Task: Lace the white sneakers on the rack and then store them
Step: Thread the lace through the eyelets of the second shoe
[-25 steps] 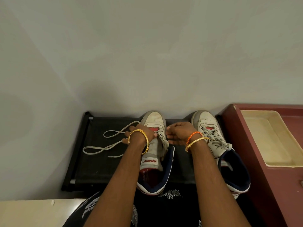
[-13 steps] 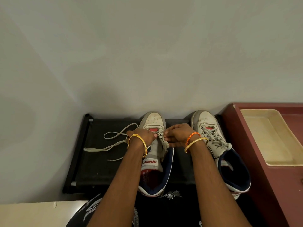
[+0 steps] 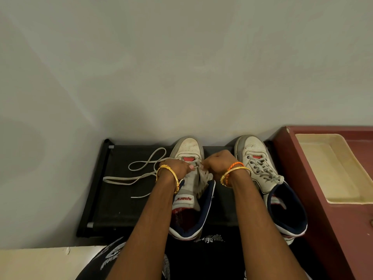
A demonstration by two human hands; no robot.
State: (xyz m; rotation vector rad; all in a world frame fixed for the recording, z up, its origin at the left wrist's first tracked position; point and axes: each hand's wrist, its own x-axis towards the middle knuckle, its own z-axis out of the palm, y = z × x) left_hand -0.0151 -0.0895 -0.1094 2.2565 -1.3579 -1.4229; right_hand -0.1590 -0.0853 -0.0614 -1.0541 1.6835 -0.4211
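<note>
Both hands have closed in together at frame centre. Left hand [image 3: 178, 168] and right hand [image 3: 217, 165] fingers pinch the lace [image 3: 139, 174] at the left sneaker [image 3: 189, 150] on the rack [image 3: 121, 209]; slack shortens, threading under way. Right sneaker [image 3: 256, 158] already laced.

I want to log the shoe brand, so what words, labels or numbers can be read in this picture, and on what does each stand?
"sparx", seen upside down, in red letters on the tongue label of the left sneaker.
Small print inside that sneaker's tongle lining: too small to read.
White printed design on the black garment at the bottom: too blurred to read.
Right sneaker: no readable text.
</note>
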